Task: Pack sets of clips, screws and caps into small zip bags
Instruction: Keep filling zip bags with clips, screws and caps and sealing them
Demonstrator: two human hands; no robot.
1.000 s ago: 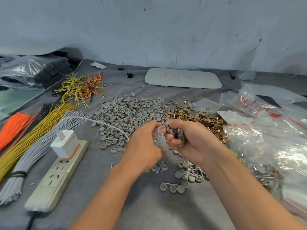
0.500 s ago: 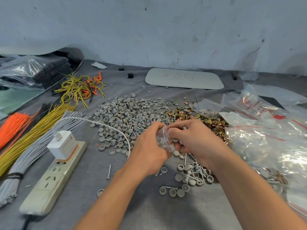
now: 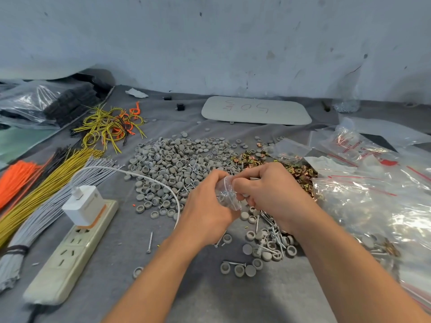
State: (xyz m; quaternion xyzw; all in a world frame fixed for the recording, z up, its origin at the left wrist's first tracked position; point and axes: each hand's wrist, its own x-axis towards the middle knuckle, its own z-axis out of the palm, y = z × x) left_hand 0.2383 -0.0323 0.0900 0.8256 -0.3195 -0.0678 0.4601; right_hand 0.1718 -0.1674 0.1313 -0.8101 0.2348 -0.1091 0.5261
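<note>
Both hands pinch one small clear zip bag (image 3: 227, 194) above the grey cloth, mid-table. My left hand (image 3: 207, 206) grips its left side and my right hand (image 3: 268, 192) grips its top right edge. Small parts show faintly inside the bag. A wide heap of grey caps (image 3: 177, 164) lies just beyond my hands. Brass-coloured clips (image 3: 300, 171) are piled behind my right hand. Loose screws and caps (image 3: 268, 241) are scattered under my right wrist.
A white power strip (image 3: 70, 250) with a charger (image 3: 84, 206) and its cable lies at left, beside bundles of orange, yellow and grey wires (image 3: 35, 201). Larger plastic bags (image 3: 373, 206) crowd the right side. A flat white plate (image 3: 256, 110) rests near the wall.
My right hand has shifted from holding caps at the bag's mouth to pinching the bag's top edge. Both hands stay at the same spot.
</note>
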